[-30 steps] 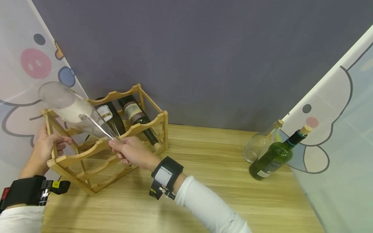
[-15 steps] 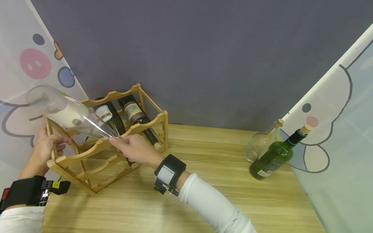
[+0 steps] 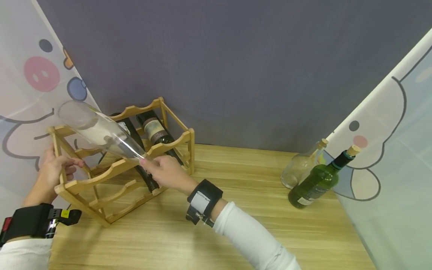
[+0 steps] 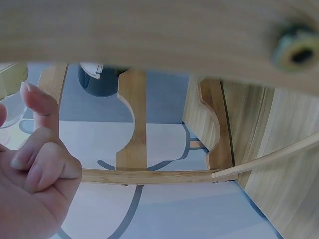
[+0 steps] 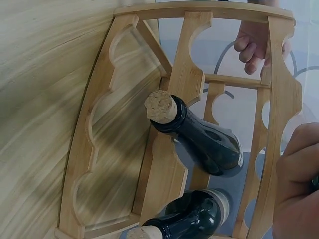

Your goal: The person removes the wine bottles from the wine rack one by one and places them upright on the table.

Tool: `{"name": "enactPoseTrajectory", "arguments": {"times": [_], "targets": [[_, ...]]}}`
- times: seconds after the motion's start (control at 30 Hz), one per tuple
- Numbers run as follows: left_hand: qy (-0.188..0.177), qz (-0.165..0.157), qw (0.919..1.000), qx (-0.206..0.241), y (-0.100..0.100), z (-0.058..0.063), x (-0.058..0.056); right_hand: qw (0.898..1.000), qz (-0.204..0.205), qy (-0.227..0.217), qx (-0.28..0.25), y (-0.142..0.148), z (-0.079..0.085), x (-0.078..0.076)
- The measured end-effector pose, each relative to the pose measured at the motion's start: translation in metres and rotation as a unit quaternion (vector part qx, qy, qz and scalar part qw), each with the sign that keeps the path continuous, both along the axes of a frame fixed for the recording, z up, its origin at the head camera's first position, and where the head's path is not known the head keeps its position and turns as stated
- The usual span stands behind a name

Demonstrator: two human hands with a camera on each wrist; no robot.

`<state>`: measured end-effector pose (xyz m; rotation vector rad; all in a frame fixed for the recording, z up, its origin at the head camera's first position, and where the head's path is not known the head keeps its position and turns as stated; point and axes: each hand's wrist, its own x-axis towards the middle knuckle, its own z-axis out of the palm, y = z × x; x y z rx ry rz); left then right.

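My right hand [image 3: 170, 172] grips the neck of a clear glass bottle [image 3: 98, 129], which slants over the top of a wooden wine rack [image 3: 118, 164] with its base toward the upper left. At the rack's left end, my left hand [image 3: 55, 170] holds the side frame, fingers curled around it. Two dark corked wine bottles lie in the rack below the top rails: one beneath the clear bottle, its neck [image 3: 150, 180] poking out in front, and a tan-labelled one [image 3: 154, 129] at the right. Their corks show plainly in the right wrist view, including the upper cork [image 5: 162, 107].
At the right of the wooden table [image 3: 236, 210] stand a clear corked decanter-like bottle [image 3: 295, 172] and a green corked wine bottle [image 3: 314, 185]. A grey backdrop [image 3: 236, 75] rises behind the rack, and printed cartoon panels [image 3: 23, 93] flank both sides.
My right hand has moved rightward. The clear bottle's base swung left, then came back right, uncovering more of the dark bottle's neck below. My left hand and the rack stay put.
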<state>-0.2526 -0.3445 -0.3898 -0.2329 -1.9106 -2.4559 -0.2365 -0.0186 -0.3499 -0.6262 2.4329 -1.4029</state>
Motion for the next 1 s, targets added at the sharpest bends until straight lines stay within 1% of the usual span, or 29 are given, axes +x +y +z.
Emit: {"name": "enactPoseTrajectory", "arguments": {"times": [0.13, 0.3, 0.5, 0.73, 1.0], "targets": [[-0.008, 0.003, 0.9999, -0.007, 0.000, 0.002, 0.000, 1.000, -0.006, 0.009, 0.009, 0.001, 0.002, 0.000], [-0.018, 0.001, 0.9998, -0.011, 0.000, 0.003, 0.001, 1.000, -0.014, 0.007, -0.003, 0.001, 0.007, 0.001], [-0.011, 0.000, 0.9999, -0.012, 0.000, 0.003, 0.001, 0.999, -0.021, -0.018, -0.032, 0.004, 0.011, 0.001], [-0.009, 0.008, 0.9997, -0.020, 0.000, 0.002, 0.001, 0.999, -0.039, -0.015, -0.023, 0.008, 0.014, 0.002], [-0.005, 0.002, 0.9999, -0.011, 0.000, 0.002, 0.001, 0.996, -0.033, -0.035, -0.071, 0.013, 0.013, 0.000]]}}
